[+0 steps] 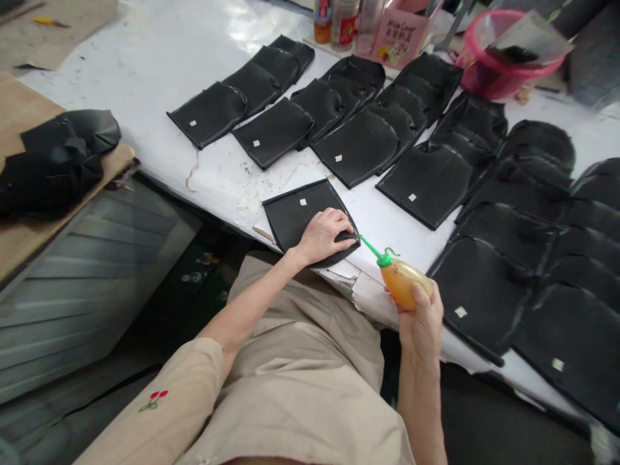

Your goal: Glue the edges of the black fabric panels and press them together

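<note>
A flat black leather-like piece [287, 216] with a small pale sticker lies at the near edge of the white table. My left hand [325, 234] rests on it, thumb and fingers closed at its right edge. A squeeze bottle [405, 283] of amber liquid, which looks like glue, is in my right hand [425, 316], fingers wrapped around it. Its long green nozzle [372, 247] points up and left, the tip at or very near the piece's right edge, by my left fingertips. I cannot tell whether liquid is coming out.
Overlapping rows of similar black pieces [421, 177] spread across the white table [130, 84]. Behind them stand jars [345, 26], a pink box [404, 32] and a pink basket [489, 71]. More black material [62, 155] sits on a brown board at the left.
</note>
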A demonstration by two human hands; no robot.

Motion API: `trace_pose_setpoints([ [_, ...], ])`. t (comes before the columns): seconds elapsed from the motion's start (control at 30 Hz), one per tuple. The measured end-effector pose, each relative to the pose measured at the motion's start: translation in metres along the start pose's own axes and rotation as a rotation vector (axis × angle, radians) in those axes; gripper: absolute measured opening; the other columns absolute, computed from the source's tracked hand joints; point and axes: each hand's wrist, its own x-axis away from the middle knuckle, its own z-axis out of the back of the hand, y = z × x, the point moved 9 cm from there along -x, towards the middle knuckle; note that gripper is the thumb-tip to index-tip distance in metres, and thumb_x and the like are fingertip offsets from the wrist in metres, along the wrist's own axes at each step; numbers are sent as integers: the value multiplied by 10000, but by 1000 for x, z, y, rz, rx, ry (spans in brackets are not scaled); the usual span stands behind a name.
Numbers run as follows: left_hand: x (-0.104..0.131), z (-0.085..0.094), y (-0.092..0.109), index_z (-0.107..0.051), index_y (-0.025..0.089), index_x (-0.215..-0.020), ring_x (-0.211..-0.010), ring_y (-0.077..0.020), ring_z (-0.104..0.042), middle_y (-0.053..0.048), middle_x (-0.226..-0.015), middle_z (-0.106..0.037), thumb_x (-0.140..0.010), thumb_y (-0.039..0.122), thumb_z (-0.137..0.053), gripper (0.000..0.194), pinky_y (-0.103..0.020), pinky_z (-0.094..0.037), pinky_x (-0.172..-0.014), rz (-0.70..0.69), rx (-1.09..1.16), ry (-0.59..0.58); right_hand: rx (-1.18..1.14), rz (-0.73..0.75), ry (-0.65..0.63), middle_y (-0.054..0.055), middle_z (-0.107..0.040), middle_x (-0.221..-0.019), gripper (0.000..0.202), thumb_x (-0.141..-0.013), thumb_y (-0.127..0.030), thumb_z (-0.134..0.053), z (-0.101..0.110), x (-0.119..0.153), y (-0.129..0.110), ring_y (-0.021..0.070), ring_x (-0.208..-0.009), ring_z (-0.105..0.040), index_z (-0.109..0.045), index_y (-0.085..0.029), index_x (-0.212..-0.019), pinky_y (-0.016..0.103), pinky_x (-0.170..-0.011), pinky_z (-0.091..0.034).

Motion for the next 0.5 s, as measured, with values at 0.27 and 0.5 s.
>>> trace_pose_setpoints([
  [0.27,3,1,-2,-695,200,-958,-1098,-239,-579,-53,-1084,-691,-911,349,-711,157,-378,-439,-939,15,86,33,-47,62,43,17,-665,-864,450,-661,-426,-818,-12,-17,1,205,-591,-662,-518,-212,-921,265,-434,-455],
  [0.5,3,0,-4,-698,213,-967,-1115,-249,-582,-58,-1105,-693,-914,349,-702,146,-393,-437,-941,24,107,28,-11,148,49,0,-620,-886,464,-687,-417,-819,-10,-20,1,172,-643,-638,-502,-215,-961,257,-481,-485],
])
